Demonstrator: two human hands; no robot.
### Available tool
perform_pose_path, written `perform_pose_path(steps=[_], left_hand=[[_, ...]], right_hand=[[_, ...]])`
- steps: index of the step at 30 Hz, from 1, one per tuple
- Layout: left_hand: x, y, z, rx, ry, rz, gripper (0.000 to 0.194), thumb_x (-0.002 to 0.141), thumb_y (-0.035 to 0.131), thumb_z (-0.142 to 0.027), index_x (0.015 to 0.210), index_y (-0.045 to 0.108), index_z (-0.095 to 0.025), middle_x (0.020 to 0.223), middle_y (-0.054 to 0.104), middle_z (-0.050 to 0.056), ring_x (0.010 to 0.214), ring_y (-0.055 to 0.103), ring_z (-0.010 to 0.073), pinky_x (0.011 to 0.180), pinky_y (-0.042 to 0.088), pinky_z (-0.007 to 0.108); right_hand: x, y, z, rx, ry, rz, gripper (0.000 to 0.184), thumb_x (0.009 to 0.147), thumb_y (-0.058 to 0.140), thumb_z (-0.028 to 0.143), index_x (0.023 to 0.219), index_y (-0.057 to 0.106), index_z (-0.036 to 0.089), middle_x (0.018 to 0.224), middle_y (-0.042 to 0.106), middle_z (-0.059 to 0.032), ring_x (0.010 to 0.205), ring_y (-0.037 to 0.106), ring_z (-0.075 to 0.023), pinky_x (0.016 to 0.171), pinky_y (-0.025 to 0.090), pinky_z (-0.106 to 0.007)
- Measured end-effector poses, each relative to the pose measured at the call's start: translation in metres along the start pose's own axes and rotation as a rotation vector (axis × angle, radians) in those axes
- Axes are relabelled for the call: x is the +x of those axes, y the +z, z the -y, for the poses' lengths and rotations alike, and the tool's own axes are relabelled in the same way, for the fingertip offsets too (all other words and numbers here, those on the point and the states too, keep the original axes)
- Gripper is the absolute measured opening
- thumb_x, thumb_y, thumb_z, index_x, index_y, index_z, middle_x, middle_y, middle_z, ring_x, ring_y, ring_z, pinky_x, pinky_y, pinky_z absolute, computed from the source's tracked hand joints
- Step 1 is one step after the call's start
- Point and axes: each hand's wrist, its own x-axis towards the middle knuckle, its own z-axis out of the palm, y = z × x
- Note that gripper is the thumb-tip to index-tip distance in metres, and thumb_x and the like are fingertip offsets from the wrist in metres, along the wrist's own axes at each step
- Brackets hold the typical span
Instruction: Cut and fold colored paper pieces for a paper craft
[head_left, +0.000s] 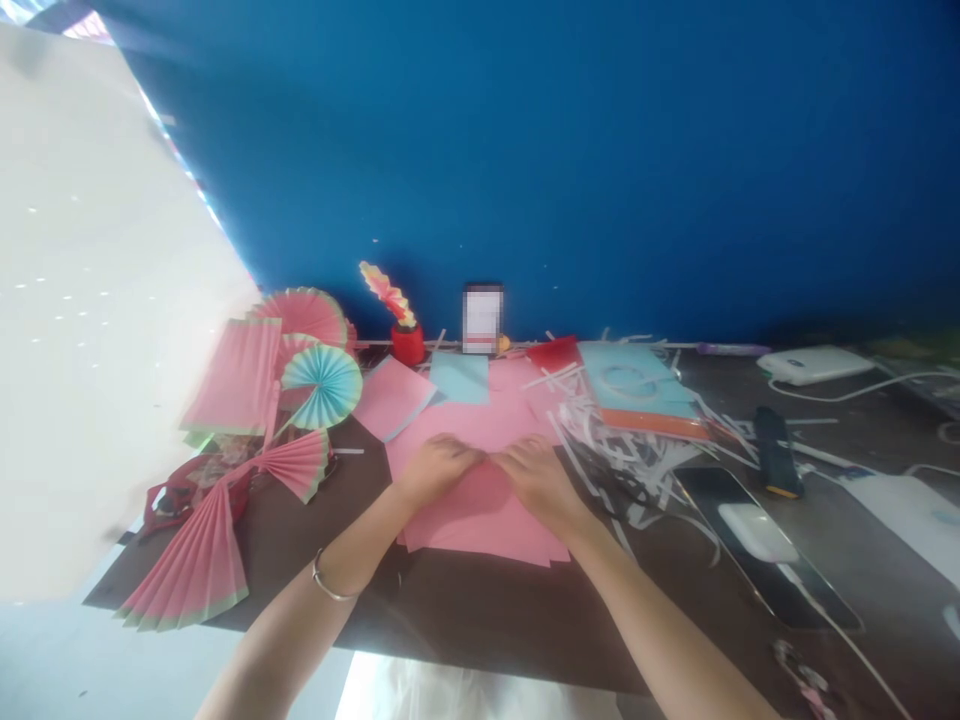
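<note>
Several pink paper sheets (pixel 480 520) lie stacked in front of me. My left hand (pixel 442 468) and my right hand (pixel 536 475) meet over the middle of the stack, fingertips nearly touching. Both hands are closed, thumbs and fingers pinching what looks like the far edge of the top pink sheet. The pinched edge itself is mostly hidden under my fingers. Beyond my hands lie a light blue sheet (pixel 460 378) and a smaller pink sheet (pixel 395 397).
Pleated pink paper fans (pixel 199 560) and a blue fan (pixel 324 385) lie left. A red pot (pixel 407 343) and upright phone (pixel 482 320) stand by the wall. Right are white paper strips (pixel 637 455), a box cutter (pixel 778 450), and a dark phone (pixel 720 510) under a white case (pixel 757 533).
</note>
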Motion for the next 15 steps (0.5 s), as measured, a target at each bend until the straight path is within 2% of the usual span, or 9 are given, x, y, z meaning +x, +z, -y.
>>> perform_pose_path(steps=[8, 11, 15], left_hand=[[-0.0007, 0.0023, 0.0036, 0.008, -0.013, 0.017, 0.023, 0.086, 0.042, -0.012, 0.095, 0.062, -0.019, 0.092, 0.069, 0.002, 0.084, 0.063, 0.0148, 0.082, 0.047, 0.033], [-0.0006, 0.0011, 0.0037, -0.007, -0.020, 0.010, 0.021, 0.086, 0.044, -0.016, 0.096, 0.062, -0.019, 0.091, 0.069, 0.003, 0.084, 0.063, 0.0154, 0.081, 0.048, 0.033], [-0.0010, -0.0008, 0.0038, -0.025, -0.005, 0.032, 0.023, 0.086, 0.042, -0.014, 0.098, 0.061, -0.019, 0.091, 0.069, 0.003, 0.083, 0.064, 0.0141, 0.084, 0.047, 0.033]], right_hand=[[-0.0022, -0.0005, -0.0033, 0.007, 0.005, 0.007, 0.023, 0.086, 0.043, 0.012, 0.097, 0.062, 0.017, 0.085, 0.066, -0.0040, 0.082, 0.053, -0.0173, 0.085, 0.035, -0.036], [-0.0023, -0.0011, -0.0033, 0.009, 0.017, -0.004, 0.022, 0.086, 0.043, 0.012, 0.094, 0.062, 0.017, 0.083, 0.066, -0.0036, 0.080, 0.054, -0.0169, 0.084, 0.035, -0.035], [-0.0011, -0.0039, -0.0024, -0.003, 0.021, -0.015, 0.023, 0.085, 0.042, 0.011, 0.091, 0.063, 0.017, 0.080, 0.066, -0.0036, 0.077, 0.054, -0.0164, 0.083, 0.036, -0.035]])
